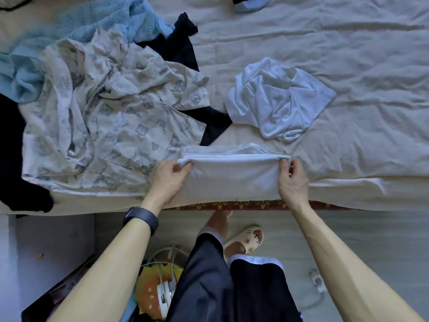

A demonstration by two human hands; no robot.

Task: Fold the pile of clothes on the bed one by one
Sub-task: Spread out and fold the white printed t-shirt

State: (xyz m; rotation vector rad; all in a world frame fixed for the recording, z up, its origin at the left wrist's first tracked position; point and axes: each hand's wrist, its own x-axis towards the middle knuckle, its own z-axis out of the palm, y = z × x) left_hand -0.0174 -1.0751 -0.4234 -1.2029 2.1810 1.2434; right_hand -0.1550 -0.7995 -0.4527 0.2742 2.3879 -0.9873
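Observation:
A white garment (pixel 233 175) lies folded into a flat band at the near edge of the bed (pixel 348 140). My left hand (pixel 170 176) pinches its left far corner. My right hand (pixel 291 176) pinches its right far corner. The fold's far edge is lifted slightly between the two hands. Behind it sits a crumpled white garment (pixel 278 101). To the left spreads a pile: a cream printed pyjama shirt (pixel 111 117), a light blue fluffy cloth (pixel 76 33) and dark garments (pixel 176 47).
A dark cloth (pixel 14 163) hangs over the bed's left near edge. On the floor below are my legs in dark shorts, a cream slipper (pixel 248 239), a burger-shaped cushion (pixel 153 293) and a white plug with cable (pixel 316 281).

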